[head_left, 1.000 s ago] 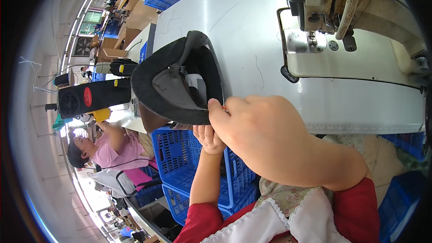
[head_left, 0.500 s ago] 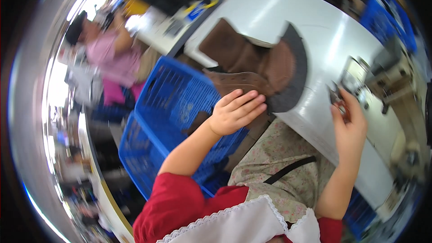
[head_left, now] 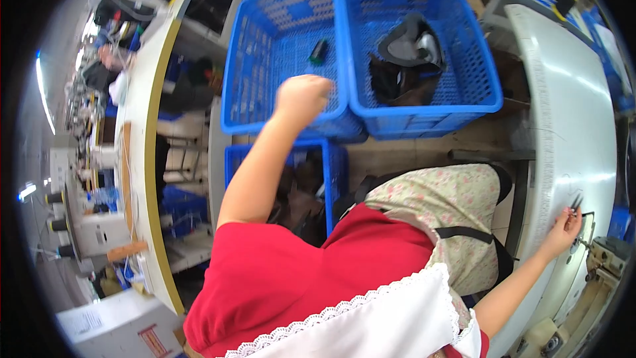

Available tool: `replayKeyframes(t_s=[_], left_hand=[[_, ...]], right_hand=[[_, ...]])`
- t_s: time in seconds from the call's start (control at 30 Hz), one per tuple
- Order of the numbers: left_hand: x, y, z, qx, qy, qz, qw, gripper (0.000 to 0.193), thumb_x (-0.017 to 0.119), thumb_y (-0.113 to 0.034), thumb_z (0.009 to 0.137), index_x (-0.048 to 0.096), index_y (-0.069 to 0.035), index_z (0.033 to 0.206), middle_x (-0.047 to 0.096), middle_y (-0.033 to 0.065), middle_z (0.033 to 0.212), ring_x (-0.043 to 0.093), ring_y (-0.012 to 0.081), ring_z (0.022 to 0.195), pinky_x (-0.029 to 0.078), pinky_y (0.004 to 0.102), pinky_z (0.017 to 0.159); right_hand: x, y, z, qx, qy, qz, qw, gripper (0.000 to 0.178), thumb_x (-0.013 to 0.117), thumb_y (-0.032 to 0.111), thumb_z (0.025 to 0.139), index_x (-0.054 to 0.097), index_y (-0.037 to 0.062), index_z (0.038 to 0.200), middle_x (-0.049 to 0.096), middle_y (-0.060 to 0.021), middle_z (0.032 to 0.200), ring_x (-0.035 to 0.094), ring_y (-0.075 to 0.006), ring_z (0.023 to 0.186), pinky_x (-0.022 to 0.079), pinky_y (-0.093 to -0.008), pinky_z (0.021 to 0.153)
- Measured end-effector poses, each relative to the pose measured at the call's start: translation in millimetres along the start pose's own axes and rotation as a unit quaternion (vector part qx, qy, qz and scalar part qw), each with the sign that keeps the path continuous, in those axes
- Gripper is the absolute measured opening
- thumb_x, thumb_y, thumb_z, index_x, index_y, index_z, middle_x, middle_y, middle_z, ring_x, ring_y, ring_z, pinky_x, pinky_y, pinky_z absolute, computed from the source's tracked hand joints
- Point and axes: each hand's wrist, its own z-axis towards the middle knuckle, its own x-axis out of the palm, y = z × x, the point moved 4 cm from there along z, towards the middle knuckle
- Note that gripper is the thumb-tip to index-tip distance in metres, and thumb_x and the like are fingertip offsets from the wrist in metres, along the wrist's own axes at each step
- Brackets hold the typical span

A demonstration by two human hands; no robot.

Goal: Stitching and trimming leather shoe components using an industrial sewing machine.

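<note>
My left hand (head_left: 303, 98) is above the near part of the left blue basket (head_left: 230, 86), knuckles up. Its fingers curl under and are hidden from view. In my right hand (head_left: 564, 231) is a pair of thread snips (head_left: 576, 203), blades pointing away, over the white sewing table (head_left: 563, 113) beside the sewing machine. The brown leather piece (head_left: 405, 86) with a dark grey curved part (head_left: 409, 48) lies in the right blue basket (head_left: 487, 79), apart from both hands. A small dark green object (head_left: 319, 52) rests in the left basket.
A lower blue crate (head_left: 334, 172) holding brown pieces stands close to my left forearm. The sewing machine (head_left: 606, 258) is at the right. A long white workbench with a yellow edge (head_left: 157, 159) runs along the left.
The brown and grey piece has gone from the table edge into the right basket. My left hand has let go of it and is over the left basket. The view has swung left.
</note>
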Motion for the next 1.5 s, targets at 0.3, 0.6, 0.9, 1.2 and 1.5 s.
replayKeyframes(t_s=[0.3,0.6,0.9,1.2,1.5], left_hand=[[192,130,-390,-0.549,0.15,-0.142,0.81,0.031,0.064,-0.029,0.085,0.071,-0.006,0.106,0.07,0.0203,0.107,0.066,0.0372,0.104,0.051,0.0469,0.092],[309,58,-375,-0.675,0.406,-0.183,0.588,0.104,0.069,-0.058,0.08,0.022,-0.004,0.155,0.04,0.0178,0.154,0.044,0.0321,0.138,0.035,0.0427,0.114],[339,54,-382,-0.567,0.497,-0.202,0.625,0.116,0.082,-0.06,0.067,0.028,-0.007,0.154,0.046,0.016,0.15,0.044,0.0324,0.139,0.037,0.0444,0.113],[235,84,-367,-0.534,0.262,-0.524,0.61,0.033,0.082,-0.021,0.076,0.068,-0.006,0.102,0.069,0.0031,0.088,0.061,0.015,0.077,0.049,0.0337,0.072],[-50,98,-148,-0.166,-0.105,-0.766,0.612,0.081,0.082,-0.02,0.062,0.051,0.004,0.133,0.063,0.015,0.123,0.058,0.0321,0.118,0.046,0.0399,0.102]], right_hand=[[-14,-37,71,-0.076,0.033,-0.103,0.991,0.047,0.067,0.02,0.095,0.053,-0.0035,0.134,0.064,-0.0075,0.106,0.059,-0.0133,0.092,0.048,-0.0243,0.076],[-30,8,31,0.005,0.007,-0.13,0.991,0.048,0.067,0.02,0.093,0.054,0.0029,0.136,0.065,-0.0032,0.109,0.056,-0.0089,0.07,0.042,-0.022,0.054],[-48,33,-9,-0.019,0.01,-0.094,0.995,0.047,0.067,0.017,0.094,0.053,0.0036,0.137,0.065,-0.0015,0.103,0.054,-0.006,0.068,0.038,-0.0188,0.054],[-34,52,-21,-0.027,0.015,-0.059,0.998,0.044,0.068,0.016,0.094,0.057,0.003,0.135,0.067,-0.0009,0.105,0.053,-0.0051,0.074,0.04,-0.0192,0.061],[-26,66,-80,-0.028,0.06,0.072,0.995,0.038,0.054,0.021,0.102,0.055,0.0049,0.136,0.069,-0.0092,0.112,0.064,-0.0125,0.089,0.052,-0.0287,0.08]])
